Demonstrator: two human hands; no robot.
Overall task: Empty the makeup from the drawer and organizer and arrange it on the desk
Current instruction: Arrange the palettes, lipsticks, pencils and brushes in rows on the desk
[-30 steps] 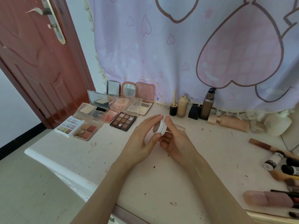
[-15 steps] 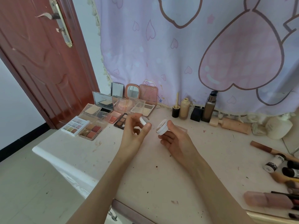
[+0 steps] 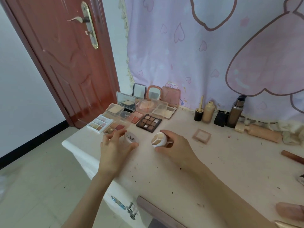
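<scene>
My left hand (image 3: pixel 115 146) holds a round white lid (image 3: pixel 131 137) with dark lettering, low over the desk (image 3: pixel 164 170) near the palettes. My right hand (image 3: pixel 176 143) grips a small round white pot (image 3: pixel 159 139), tilted so its three cream shades face me. Several open eyeshadow and powder palettes lie at the desk's back left, among them a dark nine-pan palette (image 3: pixel 149 122) and a white pastel palette (image 3: pixel 99 125). A small pink square compact (image 3: pixel 201 135) lies to the right of my right hand.
Bottles stand along the curtain: a beige foundation bottle (image 3: pixel 208 112), a black cap (image 3: pixel 220 118), a bronze pump bottle (image 3: pixel 234 112), a peach tube (image 3: pixel 261 132). A brown pencil (image 3: pixel 292 156) lies at right. A red door (image 3: pixel 65 63) stands left; the desk's left edge drops to the floor.
The lid has come off the pot. My left hand carried it left and down toward the desk, while my right hand turned the pot's open face toward me. The view shifted left.
</scene>
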